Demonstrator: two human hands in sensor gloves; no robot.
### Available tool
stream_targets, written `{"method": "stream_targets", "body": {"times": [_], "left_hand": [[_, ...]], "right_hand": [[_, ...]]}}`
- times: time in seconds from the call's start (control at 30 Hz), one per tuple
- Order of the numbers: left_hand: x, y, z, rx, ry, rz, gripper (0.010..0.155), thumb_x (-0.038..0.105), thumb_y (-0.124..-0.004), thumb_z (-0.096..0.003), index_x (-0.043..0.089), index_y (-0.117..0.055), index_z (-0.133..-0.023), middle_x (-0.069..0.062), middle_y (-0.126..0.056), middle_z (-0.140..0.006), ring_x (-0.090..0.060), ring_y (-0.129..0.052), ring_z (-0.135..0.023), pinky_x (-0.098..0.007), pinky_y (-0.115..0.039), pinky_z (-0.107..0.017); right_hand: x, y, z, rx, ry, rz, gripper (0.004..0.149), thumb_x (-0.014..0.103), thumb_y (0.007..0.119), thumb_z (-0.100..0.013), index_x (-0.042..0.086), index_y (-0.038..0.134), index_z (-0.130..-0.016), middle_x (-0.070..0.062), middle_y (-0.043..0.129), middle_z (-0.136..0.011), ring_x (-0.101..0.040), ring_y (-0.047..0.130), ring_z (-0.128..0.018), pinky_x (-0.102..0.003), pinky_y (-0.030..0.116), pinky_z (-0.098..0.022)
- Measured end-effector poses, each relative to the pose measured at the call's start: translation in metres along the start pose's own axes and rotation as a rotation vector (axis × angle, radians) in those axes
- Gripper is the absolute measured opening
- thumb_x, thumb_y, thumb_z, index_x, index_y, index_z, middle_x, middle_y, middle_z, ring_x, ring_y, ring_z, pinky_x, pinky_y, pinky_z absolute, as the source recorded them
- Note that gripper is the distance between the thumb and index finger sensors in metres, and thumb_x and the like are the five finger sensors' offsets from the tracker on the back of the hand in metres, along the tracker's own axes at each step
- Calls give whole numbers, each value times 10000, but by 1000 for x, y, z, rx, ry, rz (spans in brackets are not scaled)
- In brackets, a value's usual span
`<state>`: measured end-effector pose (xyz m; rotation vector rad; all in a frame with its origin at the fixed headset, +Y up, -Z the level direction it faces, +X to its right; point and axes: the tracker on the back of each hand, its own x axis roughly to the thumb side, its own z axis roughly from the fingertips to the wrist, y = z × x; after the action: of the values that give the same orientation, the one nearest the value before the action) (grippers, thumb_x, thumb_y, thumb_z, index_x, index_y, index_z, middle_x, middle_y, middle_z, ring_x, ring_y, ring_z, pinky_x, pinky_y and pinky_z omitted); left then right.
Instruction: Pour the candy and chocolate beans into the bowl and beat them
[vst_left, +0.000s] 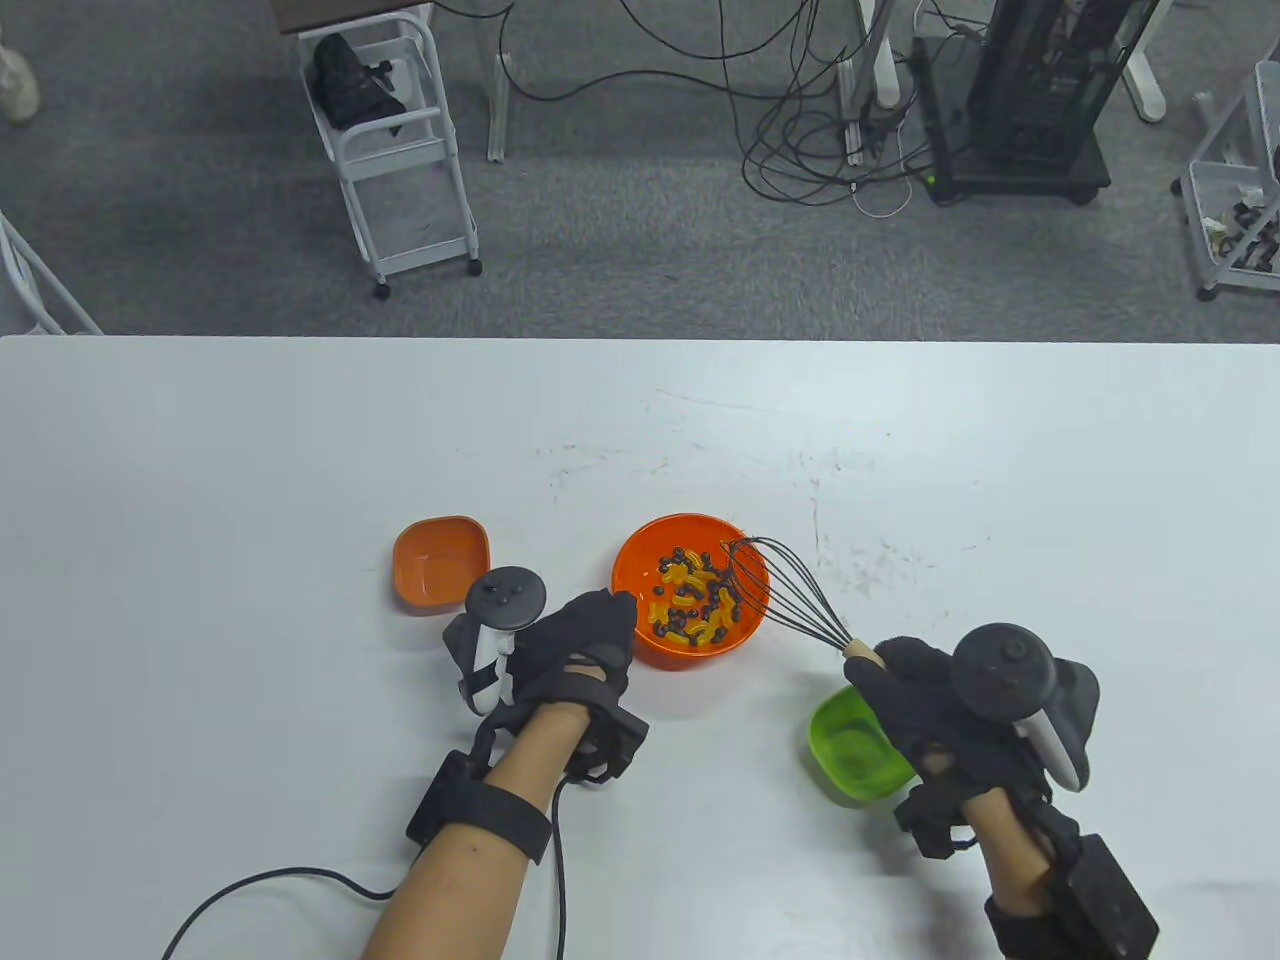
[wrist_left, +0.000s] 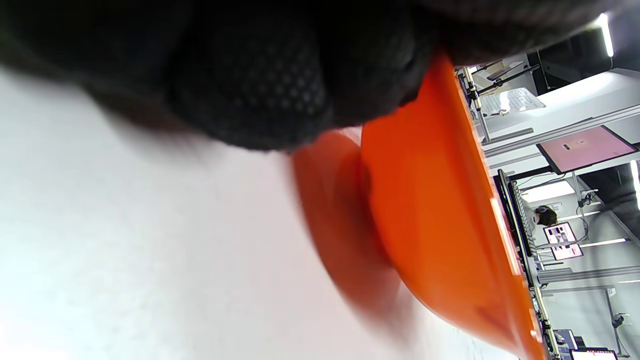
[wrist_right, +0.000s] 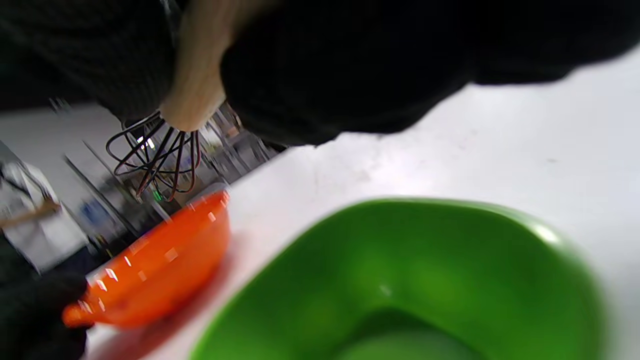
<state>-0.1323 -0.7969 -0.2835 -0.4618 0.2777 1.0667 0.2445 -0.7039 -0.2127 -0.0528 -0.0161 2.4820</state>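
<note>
A round orange bowl (vst_left: 640, 575) stands mid-table with yellow candies (vst_left: 672, 575) and dark chocolate beans (vst_left: 722, 602) mixed in it. My left hand (vst_left: 575, 650) grips the bowl's near-left rim; in the left wrist view its gloved fingers (wrist_left: 260, 90) press against the orange bowl (wrist_left: 430, 210). My right hand (vst_left: 925, 705) grips the pale wooden handle of a black wire whisk (vst_left: 785, 590), whose loops hang over the bowl's right rim. In the right wrist view the whisk (wrist_right: 155, 160) hovers above the orange bowl (wrist_right: 160, 265).
An empty square orange dish (vst_left: 440, 560) sits left of the bowl. An empty green dish (vst_left: 850, 750) lies under my right hand, filling the right wrist view (wrist_right: 410, 280). Beyond the white table's far edge (vst_left: 640, 340) stand a white cart (vst_left: 390, 140) and cables.
</note>
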Motion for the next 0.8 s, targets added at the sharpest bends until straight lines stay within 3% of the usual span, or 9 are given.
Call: {"method": "stream_targets", "body": {"times": [0.07, 0.2, 0.33, 0.43, 0.53, 0.63, 0.8], "left_hand": [[0, 0, 0, -1, 0, 1, 482, 647, -699, -496, 230, -865, -671, 59, -994, -472, -183, -1016, -273, -353, -906, -199], [0, 0, 0, -2, -2, 2, 480, 646, -700, -496, 230, -866, -671, 58, -995, -472, -183, -1016, -274, -354, -906, -198], [0, 0, 0, -4, -1, 6, 480, 645, -700, -497, 230, -865, -673, 57, -995, -475, -184, -1017, -276, -354, -907, -200], [0, 0, 0, -5, -2, 8, 481, 644, -700, -499, 228, -865, -676, 54, -995, -477, -186, -1017, -277, -356, -906, -201], [-1, 0, 0, -6, -3, 13, 481, 643, -701, -498, 227, -864, -677, 53, -995, -479, -188, -1017, -279, -356, -907, -205], [-1, 0, 0, -7, -2, 16, 481, 642, -701, -499, 227, -864, -678, 50, -995, -481, -190, -1016, -281, -357, -906, -206], [-1, 1, 0, -8, -1, 15, 483, 645, -701, -497, 228, -864, -680, 52, -995, -483, -190, -1017, -280, -357, -905, -205]], "right_hand": [[-1, 0, 0, 6, 16, -16, 619, 590, 826, -436, 99, 900, -806, -21, 1014, -420, -223, 987, -107, -399, 906, -89], [-3, 11, -5, 153, 78, 130, 617, 596, 812, -447, 109, 889, -818, -12, 1011, -432, -213, 990, -115, -392, 910, -96], [-1, 11, -5, 136, 73, 84, 614, 584, 816, -448, 99, 892, -816, -21, 1013, -431, -222, 990, -112, -397, 907, -93], [-4, -2, -5, 14, 14, 38, 611, 581, 816, -440, 100, 893, -809, -13, 1018, -434, -220, 1002, -120, -392, 917, -97], [-15, -24, -4, -74, 71, -48, 609, 558, 802, -452, 81, 875, -823, -23, 1013, -453, -224, 1007, -129, -393, 918, -100], [-40, -48, -4, -152, 195, -36, 607, 529, 791, -467, 59, 849, -848, -39, 1008, -476, -229, 1007, -138, -395, 915, -103], [-77, -58, -9, -192, 353, 51, 607, 513, 777, -478, 47, 832, -864, -46, 1004, -490, -227, 1004, -137, -391, 911, -101]]}}
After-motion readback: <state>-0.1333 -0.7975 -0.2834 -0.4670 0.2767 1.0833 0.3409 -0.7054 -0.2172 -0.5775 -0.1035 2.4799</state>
